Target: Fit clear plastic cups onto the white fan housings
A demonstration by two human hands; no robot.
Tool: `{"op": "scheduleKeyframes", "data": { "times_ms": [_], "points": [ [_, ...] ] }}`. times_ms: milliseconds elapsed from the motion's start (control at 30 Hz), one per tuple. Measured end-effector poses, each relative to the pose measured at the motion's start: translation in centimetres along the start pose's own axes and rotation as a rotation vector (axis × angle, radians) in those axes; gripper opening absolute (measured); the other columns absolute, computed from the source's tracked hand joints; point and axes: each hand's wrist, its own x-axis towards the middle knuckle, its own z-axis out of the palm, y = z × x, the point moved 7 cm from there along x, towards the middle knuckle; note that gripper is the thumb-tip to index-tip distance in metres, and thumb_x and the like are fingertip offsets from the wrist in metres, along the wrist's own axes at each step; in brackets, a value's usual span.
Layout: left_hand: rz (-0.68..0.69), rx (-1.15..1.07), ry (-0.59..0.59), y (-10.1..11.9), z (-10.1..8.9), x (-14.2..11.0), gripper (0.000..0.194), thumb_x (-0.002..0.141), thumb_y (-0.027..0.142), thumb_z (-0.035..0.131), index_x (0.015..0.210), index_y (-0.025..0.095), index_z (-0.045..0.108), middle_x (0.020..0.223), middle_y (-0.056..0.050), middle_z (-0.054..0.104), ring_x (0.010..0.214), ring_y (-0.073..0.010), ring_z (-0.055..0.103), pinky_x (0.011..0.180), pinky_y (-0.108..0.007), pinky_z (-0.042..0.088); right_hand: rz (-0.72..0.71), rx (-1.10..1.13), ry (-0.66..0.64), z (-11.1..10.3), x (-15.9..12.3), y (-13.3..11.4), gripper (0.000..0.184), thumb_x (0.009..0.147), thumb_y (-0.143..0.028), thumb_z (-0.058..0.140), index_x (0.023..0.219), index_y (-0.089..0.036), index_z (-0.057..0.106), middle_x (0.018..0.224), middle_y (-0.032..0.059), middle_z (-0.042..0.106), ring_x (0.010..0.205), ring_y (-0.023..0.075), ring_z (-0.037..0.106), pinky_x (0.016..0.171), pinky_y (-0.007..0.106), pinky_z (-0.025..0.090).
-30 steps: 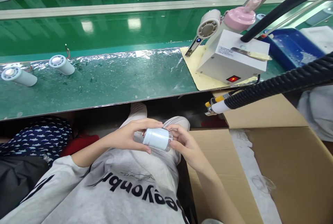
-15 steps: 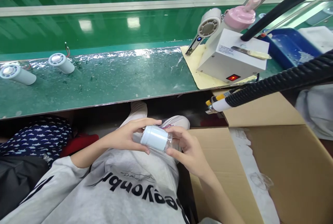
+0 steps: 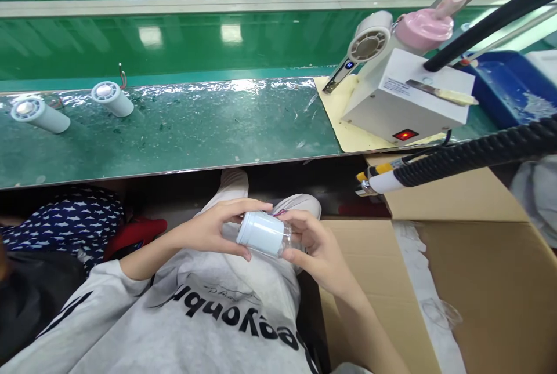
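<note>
Over my lap, my left hand (image 3: pixel 217 229) grips the left end of a light blue cylindrical housing (image 3: pixel 261 233), thumb below and fingers above. My right hand (image 3: pixel 314 249) holds its right end, where a clear plastic sleeve (image 3: pixel 286 239) surrounds the edge. The cylinder lies on its side, slightly tilted. Thin dark red wires (image 3: pixel 278 212) show behind it, partly hidden by my fingers. On the bench to the left stand two similar light blue cylinders with vented round ends, a nearer one (image 3: pixel 41 115) and another (image 3: pixel 112 99), both leaning.
A white machine box (image 3: pixel 413 101) with a lit red switch sits on the bench's right, beside a handheld fan (image 3: pixel 369 43). A black ribbed hose (image 3: pixel 470 153) reaches in from the right. An open cardboard box (image 3: pixel 483 281) is at my right; another person's patterned clothing (image 3: pixel 65 220) is left.
The view has shifted slightly, so the bench items sit a little differently in the picture. Both hands keep hold of the light blue cylindrical housing, almost unmoved.
</note>
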Motion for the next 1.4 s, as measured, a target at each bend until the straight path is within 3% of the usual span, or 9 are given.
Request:
{"op": "scheduleKeyframes", "data": {
  "times_ms": [167, 367, 533, 733, 867, 1033, 1200, 1300, 1400],
  "points": [
    [0.100, 0.065, -0.001, 0.6, -0.2, -0.1, 0.079, 0.081, 0.033, 0.089, 0.152, 0.035, 0.055, 0.149, -0.010, 0.065, 0.137, -0.0316, 0.062, 0.117, -0.048, 0.048, 0.094, 0.083, -0.014, 0.3, 0.3, 0.8, 0.051, 0.081, -0.063, 0.084, 0.112, -0.027, 0.065, 0.099, 0.0053, 0.071, 0.088, 0.0220, 0.072, 0.072, 0.031, 0.063],
    [0.119, 0.097, -0.016, 0.4, -0.1, -0.1, 0.079, 0.081, 0.036, 0.088, 0.153, 0.035, 0.055, 0.153, -0.010, 0.062, 0.141, -0.0329, 0.059, 0.120, -0.051, 0.045, 0.189, 0.156, -0.027, 1.0, 0.8, 1.5, 0.056, 0.080, -0.074, 0.079, 0.103, -0.026, 0.060, 0.088, 0.0024, 0.068, 0.072, 0.0191, 0.068, 0.064, 0.032, 0.062],
    [0.157, 0.122, -0.010, 0.6, -0.1, -0.1, 0.079, 0.082, 0.034, 0.088, 0.153, 0.037, 0.054, 0.153, -0.011, 0.062, 0.140, -0.0323, 0.061, 0.118, -0.049, 0.047, 0.323, 0.310, -0.024, 1.4, 0.7, 3.3, 0.060, 0.076, -0.076, 0.080, 0.099, -0.025, 0.057, 0.077, -0.0027, 0.059, 0.059, 0.0163, 0.064, 0.049, 0.028, 0.059],
    [0.224, 0.107, -0.004, 1.0, -0.1, -0.4, 0.086, 0.081, 0.034, 0.090, 0.156, 0.043, 0.048, 0.155, -0.008, 0.061, 0.141, -0.0304, 0.060, 0.119, -0.047, 0.047, 0.401, 0.410, -0.097, 2.4, 0.5, 3.9, 0.061, 0.080, -0.078, 0.074, 0.097, -0.023, 0.055, 0.070, -0.0019, 0.066, 0.049, 0.0151, 0.066, 0.044, 0.024, 0.053],
    [0.225, 0.088, -0.014, 1.0, 0.0, -0.3, 0.083, 0.082, 0.040, 0.088, 0.156, 0.042, 0.049, 0.155, -0.009, 0.061, 0.141, -0.0311, 0.060, 0.118, -0.048, 0.047, 0.470, 0.514, -0.097, 3.2, 0.4, 4.0, 0.065, 0.076, -0.080, 0.076, 0.095, -0.022, 0.055, 0.065, -0.0047, 0.064, 0.041, 0.0117, 0.059, 0.036, 0.020, 0.047],
    [0.257, 0.085, -0.020, 1.1, 0.1, -0.2, 0.079, 0.083, 0.038, 0.087, 0.154, 0.041, 0.052, 0.153, -0.010, 0.062, 0.139, -0.0313, 0.061, 0.116, -0.048, 0.049, 0.591, 0.623, -0.191, 4.4, 0.0, 4.5, 0.073, 0.075, -0.086, 0.071, 0.101, -0.019, 0.061, 0.060, 0.0004, 0.070, 0.036, 0.0110, 0.053, 0.031, 0.017, 0.039],
    [0.215, 0.118, -0.020, 1.1, 0.3, -0.3, 0.068, 0.086, 0.031, 0.084, 0.148, 0.038, 0.057, 0.151, -0.011, 0.060, 0.135, -0.0304, 0.062, 0.110, -0.046, 0.053, 0.663, 0.679, -0.316, 5.3, -0.6, 5.2, 0.078, 0.079, -0.092, 0.059, 0.086, -0.015, 0.067, 0.059, 0.0022, 0.066, 0.033, 0.0072, 0.045, 0.029, 0.016, 0.031],
    [0.121, 0.066, -0.010, 1.1, 0.5, -0.2, 0.062, 0.087, 0.031, 0.083, 0.145, 0.035, 0.059, 0.145, -0.011, 0.063, 0.133, -0.0296, 0.062, 0.100, -0.040, 0.058, 0.625, 0.575, -0.334, 5.2, -1.0, 5.4, 0.086, 0.085, -0.096, 0.040, 0.084, -0.014, 0.066, 0.056, 0.0015, 0.061, 0.034, 0.0086, 0.047, 0.032, 0.018, 0.036],
    [-0.070, -0.007, 0.022, 0.5, 0.5, -0.3, 0.061, 0.086, 0.036, 0.083, 0.142, 0.031, 0.059, 0.139, -0.011, 0.064, 0.126, -0.0287, 0.063, 0.094, -0.039, 0.059, 0.338, 0.228, -0.149, 3.0, -0.6, 4.8, 0.084, 0.096, -0.088, 0.026, 0.105, -0.016, 0.066, 0.074, 0.0073, 0.070, 0.053, 0.0172, 0.066, 0.051, 0.028, 0.058]
  ]
}}
